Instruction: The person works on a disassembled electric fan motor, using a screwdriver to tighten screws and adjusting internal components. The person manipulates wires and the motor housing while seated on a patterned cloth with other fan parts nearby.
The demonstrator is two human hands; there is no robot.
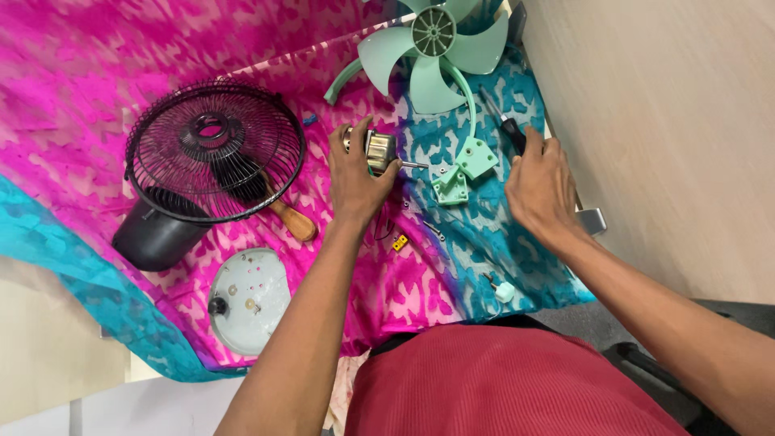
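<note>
On the table's pink and blue cloth (97,89), the left hand (355,173) is clamping a small metal fan motor (378,151), while the right hand (539,186) is gripping a black-handled screwdriver (508,133) beside green fan blades (436,56).

Shiny metal motor (379,151), printed cloth (97,89)

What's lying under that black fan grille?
Under the grille a wooden-handled brush shows through the wires, on pink cloth. A black cover sits partly beneath its rim; the rest is hidden.
</note>
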